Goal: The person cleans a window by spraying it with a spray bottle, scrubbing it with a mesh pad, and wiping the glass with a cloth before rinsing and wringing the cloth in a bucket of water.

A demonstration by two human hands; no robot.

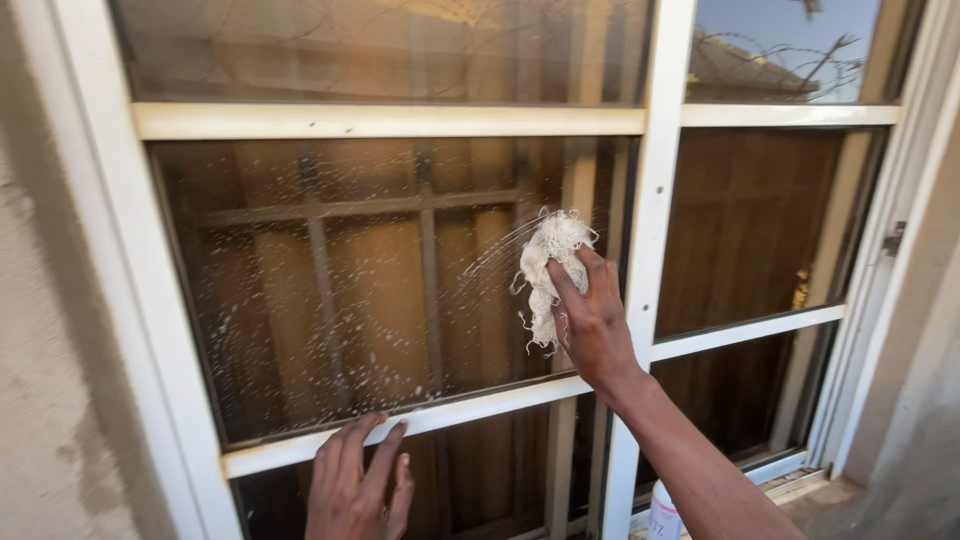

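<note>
My right hand [592,318] presses a frayed white cloth [548,268] against the right side of a wide glass pane [350,290]. The pane is speckled with white droplets, and curved wipe streaks run left from the cloth. My left hand [358,485] rests with spread fingers on the cream horizontal frame bar [450,412] just below that pane, holding nothing.
A cream window frame divides the glass into several panes, with a vertical post [650,250] just right of the cloth. A rough plaster wall [50,400] borders the left. A white bottle [664,512] stands on the sill at the bottom, and a latch [893,238] sits at the right.
</note>
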